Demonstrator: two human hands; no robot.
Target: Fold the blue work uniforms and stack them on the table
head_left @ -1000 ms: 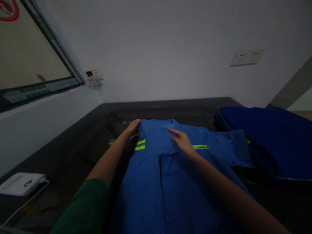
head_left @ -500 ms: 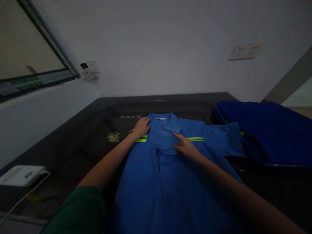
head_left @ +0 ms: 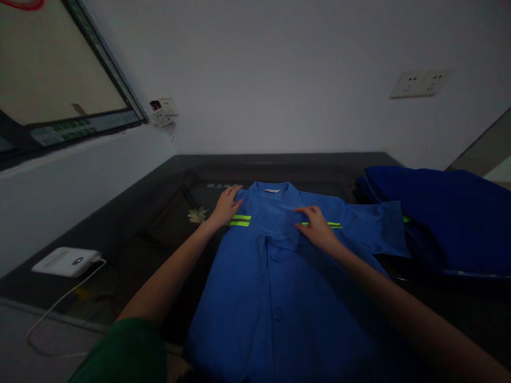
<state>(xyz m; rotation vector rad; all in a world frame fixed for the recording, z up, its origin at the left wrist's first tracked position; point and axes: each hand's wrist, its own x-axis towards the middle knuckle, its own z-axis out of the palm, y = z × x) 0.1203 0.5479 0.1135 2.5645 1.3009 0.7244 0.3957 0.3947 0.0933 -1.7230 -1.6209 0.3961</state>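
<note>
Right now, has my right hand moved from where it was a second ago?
Yes. Your right hand has shifted rightward and a little toward you, judged against the pale lettering on the table.

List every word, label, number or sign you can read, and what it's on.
"上" on the table; the characters beside it are blurred.
Collar label of the shirt: too small.
Green print on the window frame: blurred.
Mark on the white box: too small.
Red curve: cut off.

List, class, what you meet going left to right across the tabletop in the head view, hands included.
White device, pale leafy shape, left hand, shirt's collar label, right hand, dark blue pile.
</note>
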